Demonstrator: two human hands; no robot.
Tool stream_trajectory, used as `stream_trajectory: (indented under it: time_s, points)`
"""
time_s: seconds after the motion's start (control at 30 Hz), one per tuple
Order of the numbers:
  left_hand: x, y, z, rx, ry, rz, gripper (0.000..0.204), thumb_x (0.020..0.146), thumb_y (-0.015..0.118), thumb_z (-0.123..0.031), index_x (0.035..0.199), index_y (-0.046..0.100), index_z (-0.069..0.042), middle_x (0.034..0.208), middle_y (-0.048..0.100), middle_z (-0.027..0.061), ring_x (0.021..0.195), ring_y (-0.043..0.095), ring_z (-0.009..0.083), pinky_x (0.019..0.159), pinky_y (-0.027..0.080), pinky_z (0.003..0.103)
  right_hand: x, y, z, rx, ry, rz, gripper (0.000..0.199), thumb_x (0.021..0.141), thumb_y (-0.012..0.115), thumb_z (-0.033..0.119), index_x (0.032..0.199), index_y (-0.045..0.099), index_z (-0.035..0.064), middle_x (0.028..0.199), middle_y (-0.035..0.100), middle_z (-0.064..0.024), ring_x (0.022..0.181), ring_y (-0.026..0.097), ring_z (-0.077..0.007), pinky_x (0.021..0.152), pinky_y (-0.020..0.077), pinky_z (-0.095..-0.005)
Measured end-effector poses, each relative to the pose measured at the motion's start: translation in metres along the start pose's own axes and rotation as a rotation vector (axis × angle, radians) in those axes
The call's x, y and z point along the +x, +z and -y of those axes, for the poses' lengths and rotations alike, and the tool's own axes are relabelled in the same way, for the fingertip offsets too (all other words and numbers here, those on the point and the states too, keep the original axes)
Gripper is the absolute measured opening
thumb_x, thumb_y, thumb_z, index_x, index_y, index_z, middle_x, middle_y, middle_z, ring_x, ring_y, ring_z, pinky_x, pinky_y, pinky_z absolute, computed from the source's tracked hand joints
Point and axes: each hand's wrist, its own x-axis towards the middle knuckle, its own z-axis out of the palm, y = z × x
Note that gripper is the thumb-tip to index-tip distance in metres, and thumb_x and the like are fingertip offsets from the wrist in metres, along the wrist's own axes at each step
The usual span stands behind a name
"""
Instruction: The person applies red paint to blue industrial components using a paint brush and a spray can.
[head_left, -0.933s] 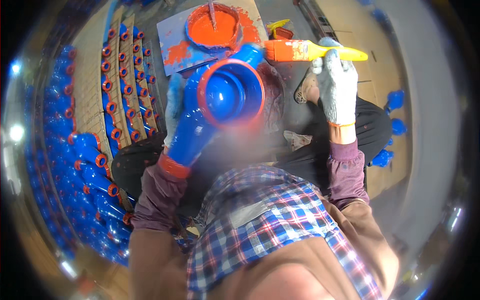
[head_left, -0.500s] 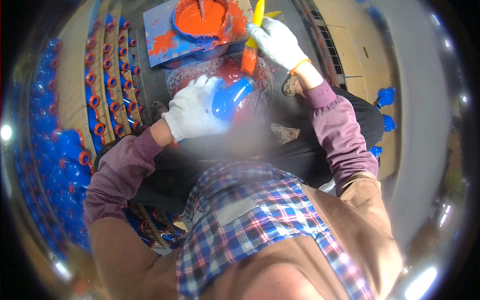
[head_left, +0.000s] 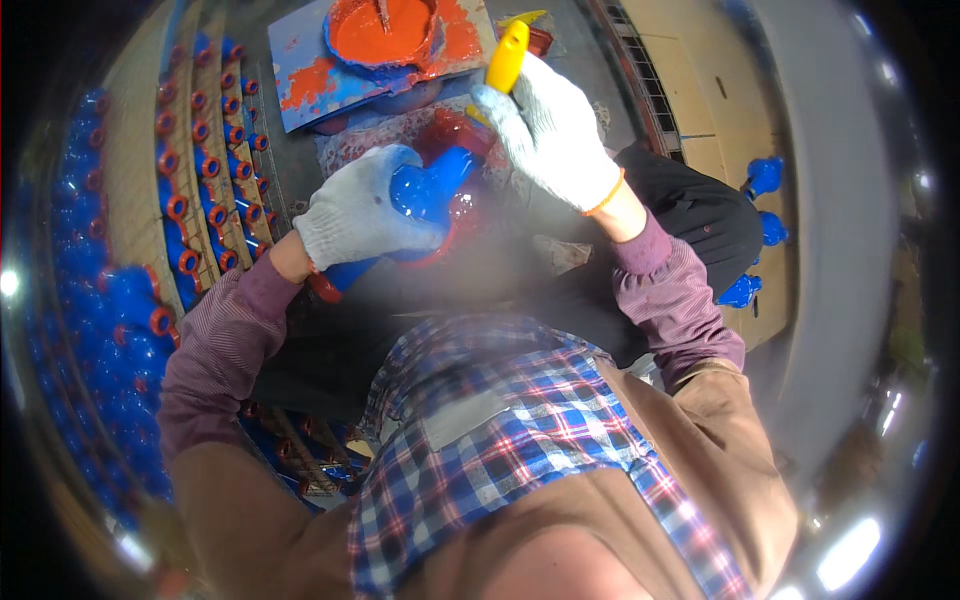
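Observation:
My left hand, in a white knit glove, grips a glossy blue cast pipe fitting with orange-red rims, held over my lap. In a matching glove, my right hand holds a yellow-handled paintbrush. The handle points up and away; the bristle end is hidden behind the hand, close to the fitting's red rim. Just beyond both hands a tub of orange-red paint sits on a blue, paint-smeared board.
Rows of blue fittings with orange-red rims lie on wooden slats at my left, with a heap of blue ones further left. Several blue fittings sit on a cardboard sheet at right. My dark-trousered legs fill the middle.
The fitting came down from facing the camera to my lap and turned over. My right hand brought the brush from level at the right to upright against the fitting.

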Motion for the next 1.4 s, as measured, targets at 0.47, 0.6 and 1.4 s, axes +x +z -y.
stream_trajectory:
  time_s: [0.47,0.6,1.4]
  points:
    - [-0.049,0.073,0.017,-2.066,-0.158,0.009,0.06,0.103,0.049,-0.055,0.136,0.055,-0.006,0.122,0.066,0.0123,0.109,0.065,0.0222,0.094,0.057,0.038,-0.053,-0.021,0.02,0.745,0.447,-0.265,0.023,0.096,0.062,0.001,0.119,0.064,-0.0015,0.112,0.065,-0.0074,0.1,0.064,-0.0158,0.087,0.0513,-0.0281]
    - [-0.04,0.104,0.006,-2.642,-0.157,0.146,0.064,0.101,0.06,-0.044,0.147,0.042,-0.004,0.127,0.054,0.0145,0.097,0.06,0.0273,0.066,0.058,0.037,-0.061,-0.002,0.01,0.974,0.538,-0.346,0.025,0.096,0.066,0.002,0.12,0.063,-0.0007,0.111,0.065,-0.0083,0.098,0.065,-0.0169,0.086,0.054,-0.0294]
    - [-0.044,-0.003,0.011,-0.669,0.357,-0.19,0.096,0.055,0.095,-0.033,0.134,0.054,0.001,0.127,0.061,0.014,0.117,0.061,0.0255,0.102,0.049,0.041,-0.048,-0.074,0.046,0.662,0.309,-0.317,0.023,0.084,0.073,-0.005,0.106,0.069,-0.0024,0.106,0.069,-0.0113,0.093,0.068,-0.0179,0.081,0.0558,-0.0292]
